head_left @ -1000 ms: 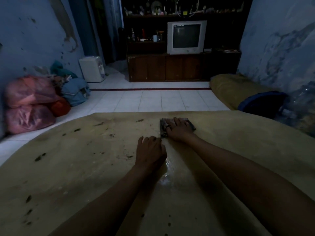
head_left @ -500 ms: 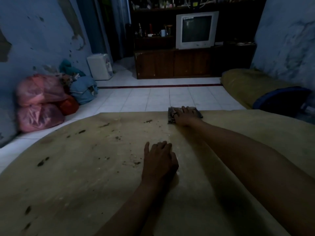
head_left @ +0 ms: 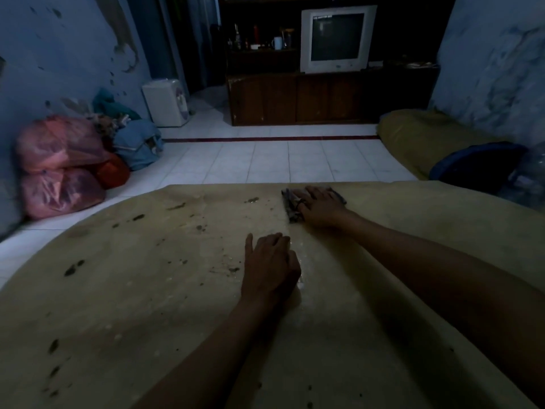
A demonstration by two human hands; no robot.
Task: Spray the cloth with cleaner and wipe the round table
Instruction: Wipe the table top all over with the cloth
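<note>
Right hand (head_left: 320, 206) lies flat w/ straight fingers on a small dark grey folded cloth (head_left: 290, 206), pressing it down at the far edge of the big round tan counter (head_left: 124, 305). Cloth pokes out on the left side of that hand & a bit past the fingertips. A dark ring sits on one finger.

Left hand (head_left: 269, 268) rests palm down near the middle of the counter, closer to the person, apart from the cloth. Its fingers are loose & a bit bent, w/ one finger pointing ahead; it holds nothing. The counter looks wet & shiny just beside this hand.

Dark dirty spots (head_left: 73, 267) dot the left part of the counter.

Past the counter is a white tiled floor (head_left: 265, 160). Pink plastic bags (head_left: 59, 166) are piled by the blue wall on the left, next to a blue cloth bundle (head_left: 138, 143). A grey boxy TV (head_left: 337, 38) sits on a dark brown wood cabinet (head_left: 309, 98) at the back. A yellow-green cushion (head_left: 424, 137) lies on the right.
</note>
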